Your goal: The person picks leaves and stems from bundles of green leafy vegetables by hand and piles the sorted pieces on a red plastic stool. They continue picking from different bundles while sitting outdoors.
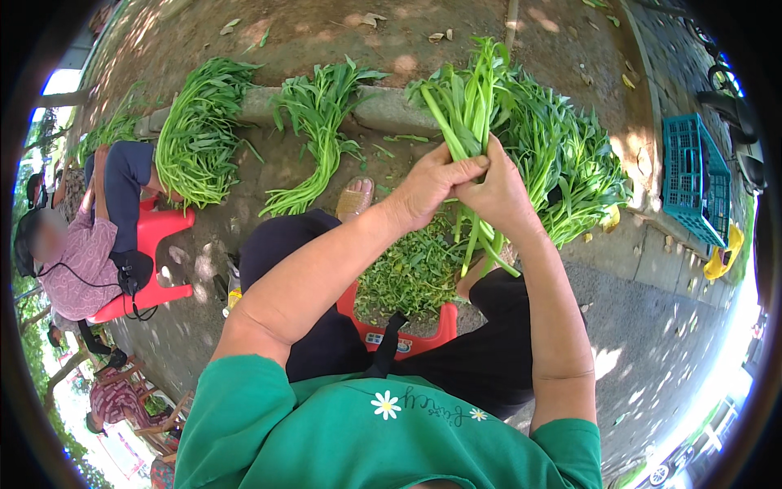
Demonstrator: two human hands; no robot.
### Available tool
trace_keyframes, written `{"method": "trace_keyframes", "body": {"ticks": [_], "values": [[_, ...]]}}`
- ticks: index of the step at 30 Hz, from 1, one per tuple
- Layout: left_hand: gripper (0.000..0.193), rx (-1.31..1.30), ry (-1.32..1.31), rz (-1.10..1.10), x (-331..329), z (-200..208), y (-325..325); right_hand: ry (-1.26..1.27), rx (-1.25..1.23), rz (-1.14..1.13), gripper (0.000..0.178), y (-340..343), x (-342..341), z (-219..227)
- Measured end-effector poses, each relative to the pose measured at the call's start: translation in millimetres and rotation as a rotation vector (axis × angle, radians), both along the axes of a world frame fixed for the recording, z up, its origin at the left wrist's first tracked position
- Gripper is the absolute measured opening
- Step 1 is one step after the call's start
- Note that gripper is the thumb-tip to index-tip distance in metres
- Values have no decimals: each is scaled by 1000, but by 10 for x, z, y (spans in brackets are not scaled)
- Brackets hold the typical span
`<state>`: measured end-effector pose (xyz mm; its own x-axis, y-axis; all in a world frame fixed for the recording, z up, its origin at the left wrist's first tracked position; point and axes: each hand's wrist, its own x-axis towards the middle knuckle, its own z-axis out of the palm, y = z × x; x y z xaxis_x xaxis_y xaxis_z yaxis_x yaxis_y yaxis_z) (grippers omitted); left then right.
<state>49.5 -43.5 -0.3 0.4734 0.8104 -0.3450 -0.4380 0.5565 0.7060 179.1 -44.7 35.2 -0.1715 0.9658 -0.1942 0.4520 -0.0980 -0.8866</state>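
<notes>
A small bundle of leafy green stems (468,110), like water spinach, is held upright in front of me, leaves up and stem ends hanging below. My left hand (433,186) closes around it from the left, thumb across the stems. Pressed against it, my right hand (503,189) grips the same bundle from the right; its fingertips are partly hidden. Just right of my hands lies a large heap of the same greens (570,151). Below them, between my feet, is a pile of loose torn leaves and trimmings (414,275).
Two sorted bunches, a smaller bunch (322,126) and a thicker bunch (202,126), lie along a stone kerb (391,110). I sit over a red stool (446,326). At left a person (81,265) sits on another red stool (155,232). A teal crate (684,175) and yellow bag (725,257) stand far right.
</notes>
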Motion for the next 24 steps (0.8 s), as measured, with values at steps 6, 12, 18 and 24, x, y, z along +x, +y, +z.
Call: {"method": "trace_keyframes", "body": {"ticks": [6,12,18,24], "values": [[41,3,-101,21,-118,1,103,128,-43,119,87,10,132,-85],[48,-16,-217,-38,-168,20,160,507,-16,239,75,21,205,2],[43,-95,-247,-75,-227,49,188,409,-27,173,57,38,261,33],[49,-101,-327,-109,-255,60,165,328,66,-96,46,80,305,-31]]}}
